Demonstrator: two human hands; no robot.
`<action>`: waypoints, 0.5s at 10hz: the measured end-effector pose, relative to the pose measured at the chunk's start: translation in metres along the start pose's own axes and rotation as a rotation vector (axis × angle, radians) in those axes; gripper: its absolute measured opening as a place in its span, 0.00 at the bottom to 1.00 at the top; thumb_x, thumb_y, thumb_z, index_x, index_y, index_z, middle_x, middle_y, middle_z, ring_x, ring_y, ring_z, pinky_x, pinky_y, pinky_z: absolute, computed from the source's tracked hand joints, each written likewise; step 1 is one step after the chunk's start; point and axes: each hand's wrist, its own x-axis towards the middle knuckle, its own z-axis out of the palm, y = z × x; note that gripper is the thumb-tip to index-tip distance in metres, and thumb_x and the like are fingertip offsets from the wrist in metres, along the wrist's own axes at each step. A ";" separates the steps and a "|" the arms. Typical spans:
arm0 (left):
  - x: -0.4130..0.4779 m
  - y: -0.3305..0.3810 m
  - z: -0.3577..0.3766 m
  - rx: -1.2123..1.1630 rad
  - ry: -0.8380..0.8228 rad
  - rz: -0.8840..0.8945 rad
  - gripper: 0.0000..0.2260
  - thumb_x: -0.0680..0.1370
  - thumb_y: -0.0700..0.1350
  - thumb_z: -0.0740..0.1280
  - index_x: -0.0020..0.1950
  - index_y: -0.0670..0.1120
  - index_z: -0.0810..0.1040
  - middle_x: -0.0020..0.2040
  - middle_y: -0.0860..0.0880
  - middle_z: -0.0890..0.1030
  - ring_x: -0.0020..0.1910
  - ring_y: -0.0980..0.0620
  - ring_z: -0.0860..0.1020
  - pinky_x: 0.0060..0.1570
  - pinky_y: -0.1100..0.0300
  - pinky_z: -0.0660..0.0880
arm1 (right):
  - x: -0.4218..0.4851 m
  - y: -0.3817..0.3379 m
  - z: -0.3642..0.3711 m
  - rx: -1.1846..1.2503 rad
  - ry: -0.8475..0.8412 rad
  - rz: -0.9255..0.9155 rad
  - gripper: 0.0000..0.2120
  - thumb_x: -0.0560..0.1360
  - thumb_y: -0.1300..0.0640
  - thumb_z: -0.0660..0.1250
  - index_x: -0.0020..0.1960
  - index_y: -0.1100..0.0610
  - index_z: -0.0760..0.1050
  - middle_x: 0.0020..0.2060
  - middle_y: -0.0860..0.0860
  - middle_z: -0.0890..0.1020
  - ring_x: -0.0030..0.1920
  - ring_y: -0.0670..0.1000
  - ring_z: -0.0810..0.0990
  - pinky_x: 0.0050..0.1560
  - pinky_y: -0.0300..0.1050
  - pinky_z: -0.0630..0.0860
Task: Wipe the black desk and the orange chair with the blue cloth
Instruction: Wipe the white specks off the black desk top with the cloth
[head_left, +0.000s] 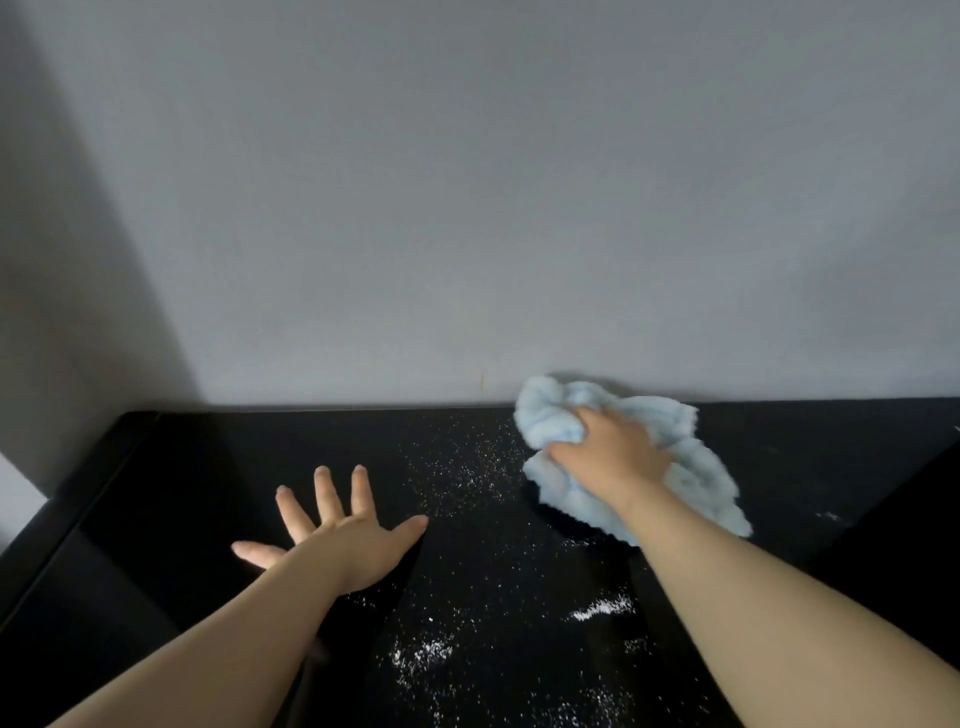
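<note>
Right hand (610, 449), fingers clamped on the bunched blue cloth (680, 462) to scrub white powder (602, 609), while left hand (348, 540), fingers splayed apart, braces flat on the black bench (182, 493).

You're working indoors, prob. a study/office-type rm; home vs. office can't be told. Evid.: black desk (208, 493) set against plain grey wall (467, 182), corner at your left.
</note>
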 end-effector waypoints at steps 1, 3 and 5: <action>0.000 0.000 0.002 -0.007 0.012 0.005 0.41 0.70 0.76 0.45 0.74 0.59 0.32 0.75 0.52 0.30 0.73 0.39 0.30 0.63 0.27 0.42 | 0.017 -0.013 0.041 -0.665 0.207 0.199 0.07 0.70 0.51 0.66 0.47 0.44 0.78 0.43 0.41 0.78 0.47 0.46 0.76 0.50 0.41 0.71; 0.002 0.000 0.002 -0.002 0.020 0.015 0.41 0.70 0.76 0.45 0.74 0.58 0.32 0.74 0.51 0.29 0.72 0.38 0.30 0.63 0.26 0.41 | 0.004 -0.007 -0.016 -0.889 0.619 0.400 0.16 0.72 0.46 0.61 0.59 0.47 0.72 0.55 0.53 0.77 0.55 0.59 0.75 0.49 0.51 0.73; -0.001 0.001 -0.001 -0.006 0.008 0.011 0.40 0.70 0.75 0.45 0.74 0.58 0.32 0.74 0.51 0.29 0.72 0.38 0.30 0.63 0.26 0.41 | -0.002 0.009 -0.010 -0.878 0.366 0.707 0.30 0.74 0.39 0.61 0.73 0.44 0.59 0.72 0.53 0.61 0.71 0.60 0.59 0.68 0.64 0.58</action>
